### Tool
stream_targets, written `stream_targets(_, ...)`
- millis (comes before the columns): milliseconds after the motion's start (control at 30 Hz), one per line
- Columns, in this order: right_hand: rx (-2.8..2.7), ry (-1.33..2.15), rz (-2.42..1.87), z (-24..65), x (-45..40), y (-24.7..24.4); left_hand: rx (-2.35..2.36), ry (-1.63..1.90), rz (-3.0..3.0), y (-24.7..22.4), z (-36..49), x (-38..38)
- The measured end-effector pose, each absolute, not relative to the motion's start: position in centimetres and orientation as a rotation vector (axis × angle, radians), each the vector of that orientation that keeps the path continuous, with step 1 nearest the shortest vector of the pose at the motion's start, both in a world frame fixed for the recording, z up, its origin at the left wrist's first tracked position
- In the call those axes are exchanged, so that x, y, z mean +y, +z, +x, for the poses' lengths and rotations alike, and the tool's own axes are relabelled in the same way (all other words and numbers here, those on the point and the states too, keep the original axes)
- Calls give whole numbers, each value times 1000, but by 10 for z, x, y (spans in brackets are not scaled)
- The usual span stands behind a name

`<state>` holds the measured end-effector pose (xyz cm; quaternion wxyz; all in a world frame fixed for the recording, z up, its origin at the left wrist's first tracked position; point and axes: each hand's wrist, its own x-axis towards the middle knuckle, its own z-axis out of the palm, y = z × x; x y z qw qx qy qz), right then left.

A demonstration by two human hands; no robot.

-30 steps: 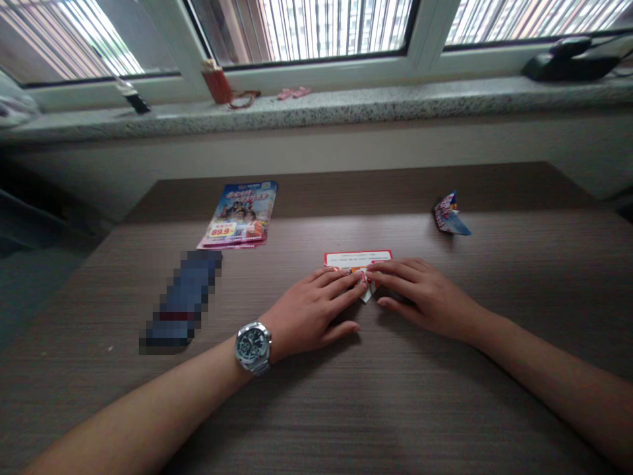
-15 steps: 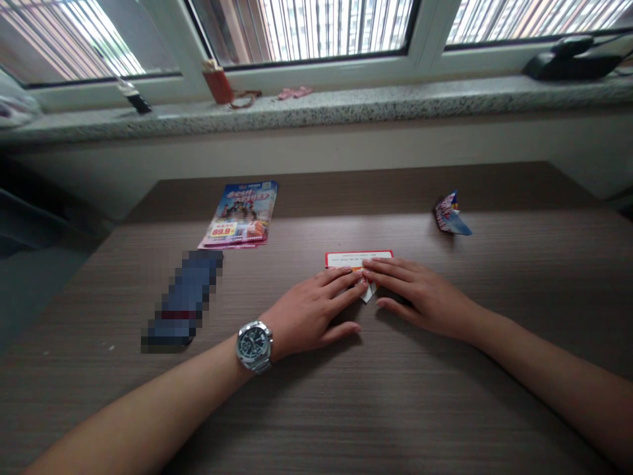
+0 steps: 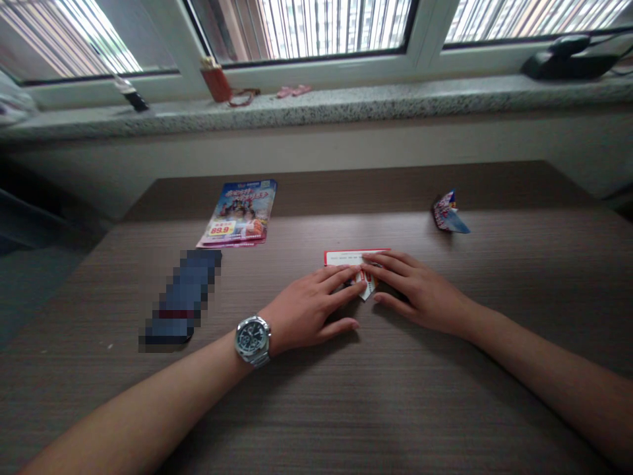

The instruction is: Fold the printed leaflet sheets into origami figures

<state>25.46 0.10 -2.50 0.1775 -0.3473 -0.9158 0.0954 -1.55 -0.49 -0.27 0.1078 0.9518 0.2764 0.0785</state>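
Note:
A partly folded paper sheet (image 3: 343, 257), white with a red edge, lies on the brown wooden table (image 3: 316, 409). Its near part narrows to a point that shows between my hands. My left hand (image 3: 316, 305), with a silver watch (image 3: 252, 340) at the wrist, rests flat with its fingertips on the left side of the paper. From the right, my right hand (image 3: 420, 290) lays its outstretched fingers on the other side. Both hands are open, thumbs apart from the fingers, and they cover much of the sheet.
A stack of printed flyers (image 3: 240, 214) lies at the back left. Nearer sits a dark blurred-out object (image 3: 182, 297). A small folded paper shape (image 3: 449, 214) stands at the back right. Behind the table runs a stone windowsill (image 3: 346, 109) with a red case (image 3: 216, 82) on it.
My right fingers have shifted slightly on the paper, and more of its printed point shows between my hands. Otherwise the view has only moved a little.

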Motion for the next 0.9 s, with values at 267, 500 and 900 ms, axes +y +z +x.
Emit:
stream_targets(267,-2597,272,-976,255,1,-25,796,205,2814,-4,-19,-3)
stream_targets(500,-2588,294,-963,256,1,-25,790,207,2802,-5,-19,-3)
stream_targets(900,-2548,317,-968,255,1,-21,778,238,2775,-3,-18,-5)
